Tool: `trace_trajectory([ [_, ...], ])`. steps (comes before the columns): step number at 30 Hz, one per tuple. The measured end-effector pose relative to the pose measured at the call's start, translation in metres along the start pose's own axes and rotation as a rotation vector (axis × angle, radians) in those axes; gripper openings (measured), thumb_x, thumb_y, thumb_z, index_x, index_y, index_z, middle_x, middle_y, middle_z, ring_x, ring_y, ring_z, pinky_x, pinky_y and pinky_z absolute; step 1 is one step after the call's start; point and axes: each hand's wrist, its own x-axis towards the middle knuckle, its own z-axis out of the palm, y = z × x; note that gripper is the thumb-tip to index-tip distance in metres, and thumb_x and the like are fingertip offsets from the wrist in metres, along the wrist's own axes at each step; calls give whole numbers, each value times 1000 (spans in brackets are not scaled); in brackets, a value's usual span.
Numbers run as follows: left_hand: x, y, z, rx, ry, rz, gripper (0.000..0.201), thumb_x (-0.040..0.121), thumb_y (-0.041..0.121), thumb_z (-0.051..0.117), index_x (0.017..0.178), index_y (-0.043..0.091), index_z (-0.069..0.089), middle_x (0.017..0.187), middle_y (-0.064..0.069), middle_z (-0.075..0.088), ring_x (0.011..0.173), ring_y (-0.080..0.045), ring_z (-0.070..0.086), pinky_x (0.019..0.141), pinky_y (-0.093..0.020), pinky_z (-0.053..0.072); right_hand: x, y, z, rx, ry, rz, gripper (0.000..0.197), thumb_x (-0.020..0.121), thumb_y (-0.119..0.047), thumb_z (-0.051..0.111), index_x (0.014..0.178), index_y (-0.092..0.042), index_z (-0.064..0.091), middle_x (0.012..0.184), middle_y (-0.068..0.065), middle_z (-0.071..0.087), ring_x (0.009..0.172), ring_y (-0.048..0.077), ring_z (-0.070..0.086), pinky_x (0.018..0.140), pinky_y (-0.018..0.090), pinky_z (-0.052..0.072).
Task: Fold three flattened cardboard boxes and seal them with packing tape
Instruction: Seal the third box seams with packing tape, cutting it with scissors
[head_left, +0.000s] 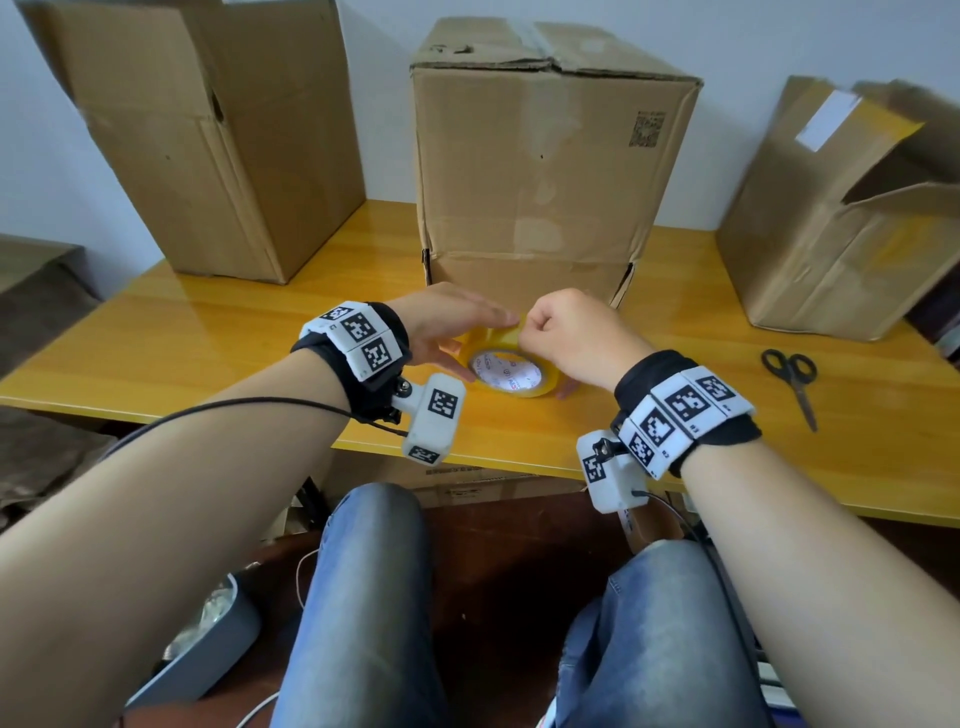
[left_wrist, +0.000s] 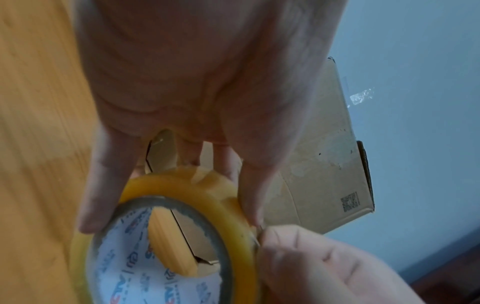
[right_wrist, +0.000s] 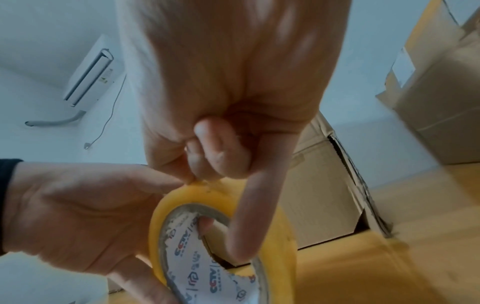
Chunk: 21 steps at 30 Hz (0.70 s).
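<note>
**Both hands on the tape roll, 3 boxes standing on the bench**

The roll of yellowish packing tape (head_left: 511, 371) is held just above the near part of the wooden bench (head_left: 208, 332), directly in front of the middle cardboard box (head_left: 540, 156). The left hand (head_left: 447, 322) grips the roll from the left side, fingers curved over its outer face and the thumb below. In the left wrist view the fingers (left_wrist: 109, 176) lie along the band of the tape roll (left_wrist: 182, 226), whose white printed core shows inside. The right hand (head_left: 571, 332) is curled at the top of the roll, its thumb and fingertips pinching at the tape's surface; the right wrist view shows 1 finger (right_wrist: 249, 216) stretched down across the roll's (right_wrist: 226, 226) open centre while the others are bent against the upper edge.

3 cardboard boxes stand upright on the bench: 1 at the left rear (head_left: 208, 130), the middle box with its top flaps closed, and 1 at the right (head_left: 841, 208) with a flap raised and a white label. A pair of black-handled scissors (head_left: 792, 379) lies on the bench to the right, well apart from the hands.
</note>
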Motion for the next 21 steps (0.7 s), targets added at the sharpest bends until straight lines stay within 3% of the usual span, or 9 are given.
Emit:
trace_trajectory([
  [2, 1, 1, 2, -9, 33, -3, 31, 89, 29, 75, 115, 14, 72, 119, -4, 60, 99, -28, 58, 72, -48, 63, 2, 1, 1, -39, 21, -33, 23, 89, -26, 59, 77, -7, 65, 69, 16, 65, 54, 24, 59, 57, 41, 50],
  [4, 3, 3, 4, 0, 54, -4, 29, 89, 27, 75, 114, 13, 72, 122, -6, 58, 106, -33, 56, 65, -47, 63, 3, 4, 1, -56, 4, -52, 17, 89, -27, 59, 75, -17, 63, 63, 9, 65, 61, 26, 62, 69, 40, 54],
  [7, 4, 5, 8, 30, 62, 1, 21, 91, 25, 72, 110, 15, 73, 127, -8, 58, 118, -39, 52, 67, -50, 63, 0, 9, 1, -70, -36, -95, 15, 92, -27, 58, 77, -26, 57, 56, 1, 62, 64, 23, 66, 78, 40, 56],
  [10, 5, 9, 13, 69, 92, 6, 21, 93, 26, 70, 111, 16, 72, 128, -9, 59, 118, -38, 53, 67, -49, 63, 0, 12, -4, -83, -64, -113, 14, 94, -27, 58, 80, -27, 57, 56, 1, 62, 61, 23, 64, 77, 42, 56],
  [14, 4, 14, 13, 71, 112, -36, 35, 85, 36, 78, 114, 17, 72, 127, -6, 57, 110, -36, 55, 70, -52, 62, 3, 13, -19, -92, -3, -87, 18, 91, -26, 61, 74, -28, 66, 51, -8, 59, 48, 4, 52, 79, 40, 57],
  [16, 2, 16, 15, 78, 118, -44, 38, 83, 37, 80, 114, 17, 71, 127, -6, 56, 106, -33, 55, 71, -52, 62, 3, 14, -24, -118, 57, -76, 24, 90, -33, 60, 70, -25, 70, 56, -6, 63, 56, 10, 61, 79, 40, 58],
  [18, -1, 17, 19, 92, 110, -43, 36, 84, 36, 79, 115, 18, 71, 130, -7, 55, 113, -35, 52, 68, -50, 63, 0, 15, -25, -138, 114, -65, 39, 90, -43, 56, 70, -14, 71, 57, 6, 62, 56, 22, 62, 70, 42, 59],
  [21, -5, 17, 21, 77, 118, -49, 34, 86, 33, 77, 116, 18, 69, 136, -9, 51, 122, -40, 48, 62, -48, 63, 0, 16, -23, -100, 167, -48, 37, 87, -52, 67, 70, -20, 72, 54, -1, 64, 51, 15, 62, 61, 33, 56],
])
